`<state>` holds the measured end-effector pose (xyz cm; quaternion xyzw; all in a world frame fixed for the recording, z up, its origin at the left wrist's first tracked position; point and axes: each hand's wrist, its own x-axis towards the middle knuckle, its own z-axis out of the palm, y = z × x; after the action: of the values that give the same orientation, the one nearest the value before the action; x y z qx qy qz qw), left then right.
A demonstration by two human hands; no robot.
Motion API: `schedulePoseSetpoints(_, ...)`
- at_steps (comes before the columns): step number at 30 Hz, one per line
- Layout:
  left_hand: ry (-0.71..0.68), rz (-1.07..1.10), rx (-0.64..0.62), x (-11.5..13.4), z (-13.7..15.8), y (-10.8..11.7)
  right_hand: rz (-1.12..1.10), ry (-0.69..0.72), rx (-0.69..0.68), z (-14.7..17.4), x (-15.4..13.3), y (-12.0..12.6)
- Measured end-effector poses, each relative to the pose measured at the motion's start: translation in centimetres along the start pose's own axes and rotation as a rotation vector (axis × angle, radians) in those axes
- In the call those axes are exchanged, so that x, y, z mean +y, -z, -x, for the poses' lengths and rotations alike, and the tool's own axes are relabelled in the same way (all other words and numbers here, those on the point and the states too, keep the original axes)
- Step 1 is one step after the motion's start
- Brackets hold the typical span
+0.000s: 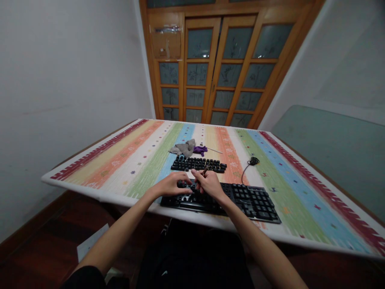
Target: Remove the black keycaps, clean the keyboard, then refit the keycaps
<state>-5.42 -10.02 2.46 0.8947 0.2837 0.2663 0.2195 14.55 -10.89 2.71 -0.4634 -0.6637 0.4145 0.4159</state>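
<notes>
A black keyboard (252,200) lies along the table's near edge, with part of its key area hidden under my hands. My left hand (173,184) rests on its left part, thumb and fingers apart in a curve around some keys. Close beside it, my right hand (209,184) is closed on a slim dark tool (206,170), whose end sticks up out of the fist; its lower tip is hidden, so its kind cannot be told. Just beyond both hands, loose black keycaps (195,163) are laid out in rows on the cloth.
Behind the keycaps lie a grey cloth (184,147), a purple cloth (199,150) and a thin rod (215,151). The keyboard's coiled cable (253,161) sits to the right. A striped tablecloth (144,160) covers the table; wooden glazed doors (207,72) stand behind.
</notes>
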Motion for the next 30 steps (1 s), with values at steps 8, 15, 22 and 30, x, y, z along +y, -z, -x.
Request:
schedulePoseSetpoints(8, -0.028, 0.026, -0.007, -0.3, -0.7, -0.5, 0.023, 0.049, 0.008, 0.5, 0.1, 0.4)
schedulePoseSetpoints(15, -0.019, -0.094, 0.041, -1.4, -1.6, 0.7, 0.126, 0.103, 0.065, 0.9, 0.3, 0.9)
schedulePoseSetpoints(22, 0.001, -0.432, 0.114, -5.0, -3.3, 0.4, 0.120, 0.072, 0.014, 2.1, 0.4, 1.0)
schedulePoseSetpoints(30, 0.020, -0.599, 0.042, -6.6, -4.5, -0.5, 0.167, 0.072, -0.041, 3.9, 0.5, 0.4)
